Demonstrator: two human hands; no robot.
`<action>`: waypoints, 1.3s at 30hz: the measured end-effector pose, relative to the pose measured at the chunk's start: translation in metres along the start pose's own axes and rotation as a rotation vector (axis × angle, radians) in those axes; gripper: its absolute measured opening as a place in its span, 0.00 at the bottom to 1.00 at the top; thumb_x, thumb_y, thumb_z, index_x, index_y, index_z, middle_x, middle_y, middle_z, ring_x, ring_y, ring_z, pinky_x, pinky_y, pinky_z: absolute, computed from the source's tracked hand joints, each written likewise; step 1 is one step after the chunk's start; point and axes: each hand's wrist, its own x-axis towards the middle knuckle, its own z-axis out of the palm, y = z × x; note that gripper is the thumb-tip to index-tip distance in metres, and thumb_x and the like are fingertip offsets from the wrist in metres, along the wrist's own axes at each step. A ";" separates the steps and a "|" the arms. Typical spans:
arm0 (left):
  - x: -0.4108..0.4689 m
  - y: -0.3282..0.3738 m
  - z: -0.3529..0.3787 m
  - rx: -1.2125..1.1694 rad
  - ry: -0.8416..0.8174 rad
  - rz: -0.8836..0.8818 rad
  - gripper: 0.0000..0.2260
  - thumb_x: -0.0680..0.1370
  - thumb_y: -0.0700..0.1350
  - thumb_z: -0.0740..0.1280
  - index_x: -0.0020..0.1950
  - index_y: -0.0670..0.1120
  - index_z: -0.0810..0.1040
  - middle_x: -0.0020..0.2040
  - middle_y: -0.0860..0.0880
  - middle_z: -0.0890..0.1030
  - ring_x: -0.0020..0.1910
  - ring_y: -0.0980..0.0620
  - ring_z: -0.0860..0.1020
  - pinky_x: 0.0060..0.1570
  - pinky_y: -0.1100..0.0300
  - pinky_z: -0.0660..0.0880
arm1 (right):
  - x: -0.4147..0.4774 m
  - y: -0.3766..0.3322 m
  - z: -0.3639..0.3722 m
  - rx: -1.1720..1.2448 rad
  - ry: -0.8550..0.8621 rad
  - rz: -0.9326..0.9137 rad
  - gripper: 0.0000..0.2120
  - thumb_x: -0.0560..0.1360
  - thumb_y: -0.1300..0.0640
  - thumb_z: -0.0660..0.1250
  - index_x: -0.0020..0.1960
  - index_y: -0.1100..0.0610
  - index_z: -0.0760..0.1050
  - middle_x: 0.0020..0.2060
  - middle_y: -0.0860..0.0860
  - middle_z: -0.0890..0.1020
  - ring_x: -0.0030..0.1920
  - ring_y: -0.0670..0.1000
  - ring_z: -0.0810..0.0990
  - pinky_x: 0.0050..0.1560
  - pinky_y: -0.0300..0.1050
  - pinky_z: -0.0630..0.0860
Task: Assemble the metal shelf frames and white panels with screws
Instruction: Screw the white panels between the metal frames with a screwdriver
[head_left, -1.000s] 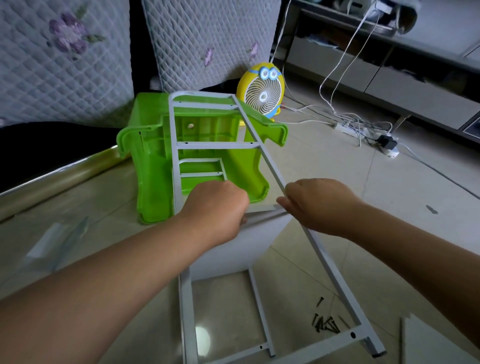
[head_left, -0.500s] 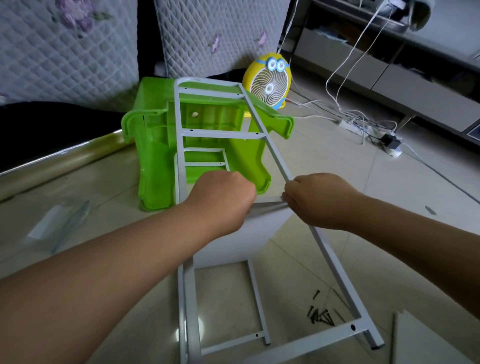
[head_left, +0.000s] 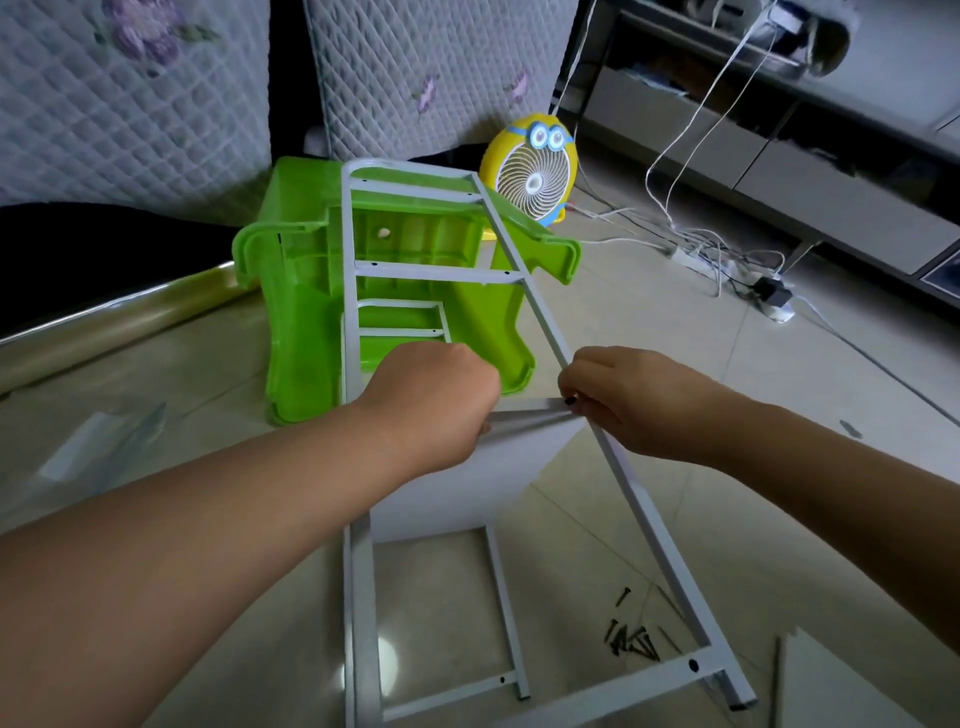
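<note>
A white metal shelf frame (head_left: 641, 509) leans up from the floor against a green plastic stool (head_left: 304, 332). A white panel (head_left: 483, 478) stands under its middle crossbar. My left hand (head_left: 431, 400) is curled over the crossbar and the panel's top edge on the left. My right hand (head_left: 634, 402) pinches a small dark screw (head_left: 570, 400) at the frame's right rail, where the crossbar meets it. Several black screws (head_left: 631, 636) lie loose on the tiles by the frame's lower end.
A second white panel (head_left: 852, 686) lies at the bottom right. A yellow desk fan (head_left: 535, 174) stands behind the stool, with cables and a power strip (head_left: 727, 265) to its right. Clear plastic wrapping (head_left: 98, 447) lies on the left floor.
The view has shifted slightly. My right hand has moved a little along the rail, and the dark screw head now shows at its fingertips. My left hand keeps its hold.
</note>
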 end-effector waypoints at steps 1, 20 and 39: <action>0.000 0.000 0.000 0.004 0.002 0.001 0.11 0.79 0.48 0.60 0.38 0.47 0.67 0.46 0.44 0.78 0.49 0.42 0.76 0.37 0.57 0.64 | 0.001 0.001 0.000 -0.029 -0.003 -0.005 0.06 0.70 0.61 0.62 0.42 0.64 0.75 0.36 0.59 0.78 0.32 0.60 0.77 0.29 0.52 0.75; 0.003 -0.002 -0.001 0.021 0.001 0.024 0.10 0.79 0.50 0.60 0.43 0.46 0.73 0.49 0.45 0.78 0.51 0.43 0.76 0.37 0.57 0.64 | 0.012 0.002 -0.013 -0.108 -0.124 -0.020 0.08 0.78 0.58 0.60 0.51 0.62 0.74 0.48 0.56 0.76 0.46 0.56 0.76 0.42 0.42 0.66; 0.004 -0.002 0.007 -0.002 0.021 0.011 0.10 0.79 0.50 0.59 0.47 0.46 0.75 0.50 0.46 0.78 0.52 0.44 0.76 0.40 0.58 0.67 | 0.013 -0.018 -0.011 -0.026 -0.262 0.413 0.17 0.81 0.50 0.48 0.37 0.54 0.66 0.40 0.55 0.73 0.46 0.56 0.73 0.42 0.44 0.66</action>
